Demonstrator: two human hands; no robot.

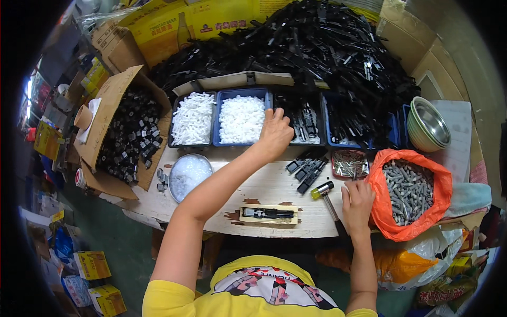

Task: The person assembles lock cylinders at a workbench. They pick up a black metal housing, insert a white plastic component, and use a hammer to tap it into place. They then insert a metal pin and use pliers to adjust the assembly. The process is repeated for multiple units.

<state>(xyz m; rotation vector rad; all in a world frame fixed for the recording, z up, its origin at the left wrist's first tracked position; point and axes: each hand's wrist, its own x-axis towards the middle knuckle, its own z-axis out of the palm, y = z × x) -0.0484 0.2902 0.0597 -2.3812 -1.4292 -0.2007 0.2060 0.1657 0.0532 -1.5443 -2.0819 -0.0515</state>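
My left hand [275, 135] reaches over the right edge of the bin of small white plastic parts [242, 120], beside the bin of black and metal pieces [306, 124]. Its fingers are bent and drawn together; whatever they hold is hidden. At the near edge of a red tray of thin metal pins [350, 164] is my right hand [359, 203], fingers curled in, with something small and dark at their tips. A wooden block fixture [268, 222] lies in front of me, a black part with a metal piece [268, 213] seated in its slot. The hammer [331, 206] lies just left of my right hand.
Several black assemblies [308, 170] lie mid-table. An orange bag of grey plugs [409, 193] stands right, below stacked metal bowls [429, 124]. A round dish [190, 177] and a carton of black pieces [127, 132] stand left. Long black parts [296, 42] are heaped behind.
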